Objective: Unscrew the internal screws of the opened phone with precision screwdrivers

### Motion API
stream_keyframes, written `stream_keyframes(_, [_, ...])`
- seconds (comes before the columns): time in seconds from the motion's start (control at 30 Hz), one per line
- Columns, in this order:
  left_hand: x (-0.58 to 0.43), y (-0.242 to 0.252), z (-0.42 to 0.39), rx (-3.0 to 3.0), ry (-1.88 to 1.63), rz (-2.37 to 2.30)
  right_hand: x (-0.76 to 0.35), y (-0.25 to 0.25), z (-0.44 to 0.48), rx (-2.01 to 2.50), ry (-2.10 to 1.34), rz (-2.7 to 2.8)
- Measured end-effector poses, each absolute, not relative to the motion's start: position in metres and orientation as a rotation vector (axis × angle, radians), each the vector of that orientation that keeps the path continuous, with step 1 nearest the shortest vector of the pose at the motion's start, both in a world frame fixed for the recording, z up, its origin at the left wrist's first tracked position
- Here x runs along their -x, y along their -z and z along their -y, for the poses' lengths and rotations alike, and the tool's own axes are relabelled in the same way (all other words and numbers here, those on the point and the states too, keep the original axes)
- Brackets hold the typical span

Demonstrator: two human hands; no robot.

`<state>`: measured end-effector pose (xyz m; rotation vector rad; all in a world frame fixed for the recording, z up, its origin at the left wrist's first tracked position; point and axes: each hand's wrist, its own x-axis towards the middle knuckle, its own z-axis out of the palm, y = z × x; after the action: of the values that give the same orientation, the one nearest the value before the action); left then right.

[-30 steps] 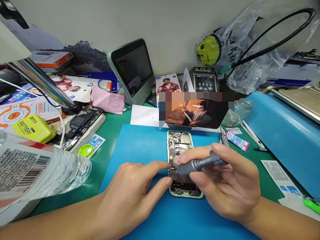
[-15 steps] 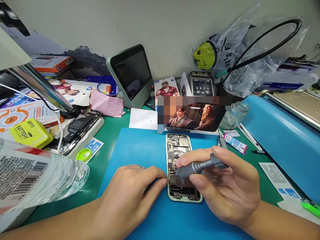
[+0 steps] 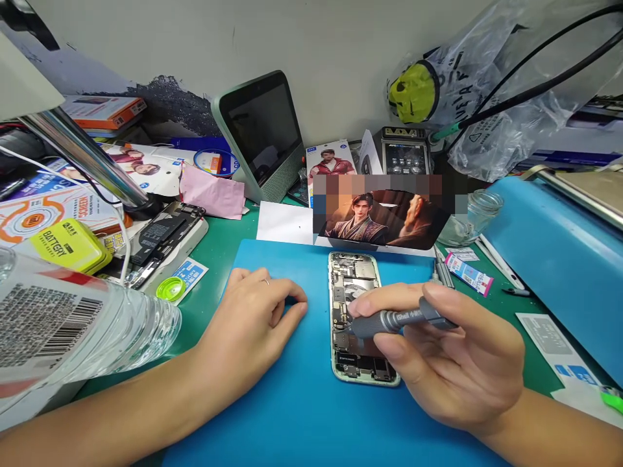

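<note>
An opened phone (image 3: pixel 346 292) lies upright in view on the blue mat (image 3: pixel 292 408), its inner boards and screws showing. Over its right side my right hand (image 3: pixel 467 350) holds a grey screwdriver (image 3: pixel 389 322) between thumb and fingers, the tip end over the phone's middle-left. The exact contact of the tip is too small to tell. To the left of the phone, apart from it, my left hand (image 3: pixel 253 324) hovers or rests by the mat, thumb and index finger curled close together; anything between them is too small to make out.
A propped screen (image 3: pixel 379 220) showing a video stands behind the phone. At left are a water bottle (image 3: pixel 97 324), a yellow battery box (image 3: pixel 71 246), a lamp pole (image 3: pixel 82 155) and another opened phone (image 3: pixel 168 240). A glass jar (image 3: pixel 470 220) stands back right.
My left hand has moved left, away from the phone's edge. My right hand keeps the screwdriver over the phone. The whole view has shifted slightly.
</note>
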<state>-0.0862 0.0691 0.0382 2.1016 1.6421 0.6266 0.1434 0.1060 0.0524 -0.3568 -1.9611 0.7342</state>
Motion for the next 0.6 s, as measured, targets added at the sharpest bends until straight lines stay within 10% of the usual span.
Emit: stream_keyframes(0.6, [0.0813,-0.0402,-0.0597,-2.337,-0.750,-1.541,-0.1504,-0.0557,-0.1050,0.348,-0.599,2.080])
